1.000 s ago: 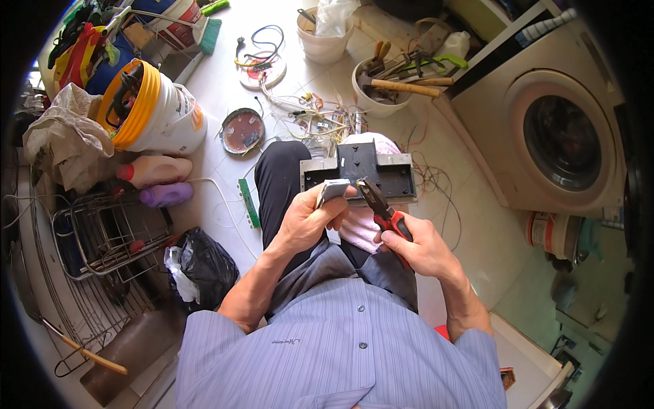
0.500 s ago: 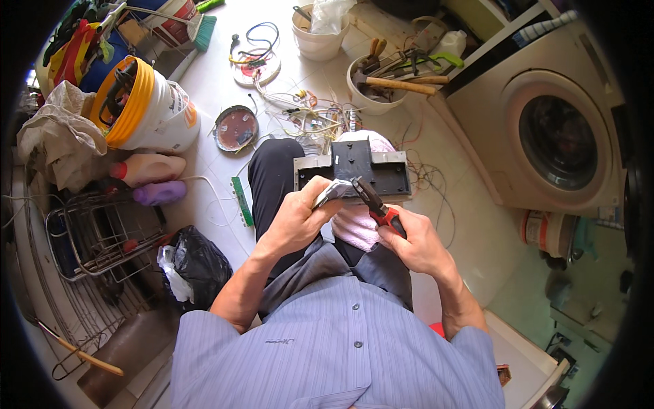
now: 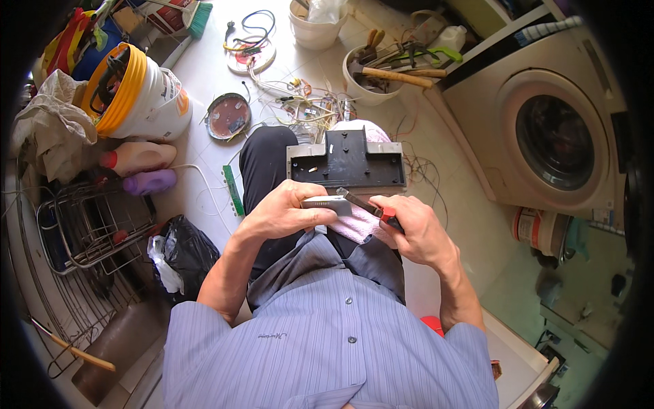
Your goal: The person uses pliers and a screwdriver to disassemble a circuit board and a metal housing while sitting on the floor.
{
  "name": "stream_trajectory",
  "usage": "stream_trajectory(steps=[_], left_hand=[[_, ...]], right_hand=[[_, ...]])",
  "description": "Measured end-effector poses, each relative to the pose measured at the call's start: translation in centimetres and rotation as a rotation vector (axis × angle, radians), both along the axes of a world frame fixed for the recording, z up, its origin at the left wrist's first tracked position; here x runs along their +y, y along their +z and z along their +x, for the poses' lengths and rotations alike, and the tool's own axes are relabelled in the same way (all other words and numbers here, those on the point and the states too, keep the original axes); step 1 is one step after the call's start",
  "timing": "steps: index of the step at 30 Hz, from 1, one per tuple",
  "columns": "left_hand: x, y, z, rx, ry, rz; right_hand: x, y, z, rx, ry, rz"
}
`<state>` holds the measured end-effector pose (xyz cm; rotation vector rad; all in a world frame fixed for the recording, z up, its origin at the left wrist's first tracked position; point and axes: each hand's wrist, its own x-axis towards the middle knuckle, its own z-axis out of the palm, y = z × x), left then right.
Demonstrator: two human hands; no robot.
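Observation:
My left hand [image 3: 285,210] is closed around a small flat grey-white piece [image 3: 323,202] with a row of dark marks along its edge; its exact kind is unclear. In my right hand [image 3: 421,230] are pliers [image 3: 364,203] with red and black handles. Their jaws meet the piece's right end; whether they bite on it I cannot tell. Just beyond both hands, a black T-shaped plastic casing [image 3: 351,160] rests across my lap, open side up, with a few tiny bits inside. Under it lies a pink towel [image 3: 355,223], partly covered by the casing and hands.
Tangled wires [image 3: 317,109] and a round reddish-brown disc [image 3: 229,116] lie on the floor ahead. A tool bucket [image 3: 371,95] with a hammer stands beyond, and a washing machine [image 3: 497,129] at right. At left are a white-and-yellow bucket [image 3: 167,105], a wire rack [image 3: 102,255] and a black bag [image 3: 194,255].
Both hands have come closer to my body, away from the casing. The grey-white piece and the pliers have tilted flatter, and the bits in the casing now show. The whole view has shifted slightly.

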<state>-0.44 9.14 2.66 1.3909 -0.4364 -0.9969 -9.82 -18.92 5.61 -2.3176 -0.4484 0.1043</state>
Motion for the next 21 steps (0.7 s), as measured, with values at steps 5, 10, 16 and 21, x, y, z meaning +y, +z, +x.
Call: stream_trajectory(steps=[5,10,16,21], left_hand=[[0.3,0.0,0.2,-0.036,0.03,0.072],[0.4,-0.1,1.0,-0.092,0.052,0.019],[0.5,0.2,1.8,-0.007,-0.002,0.085],[0.6,-0.3,1.8,-0.136,-0.008,0.088]], right_hand=[[0.1,-0.3,0.0,0.053,-0.002,-0.045],[0.7,-0.8,-1.5,0.263,0.019,0.137],[0.4,-0.1,-2.0,0.445,-0.05,0.124],[-1.1,0.9,-1.3,0.331,-0.112,0.096]])
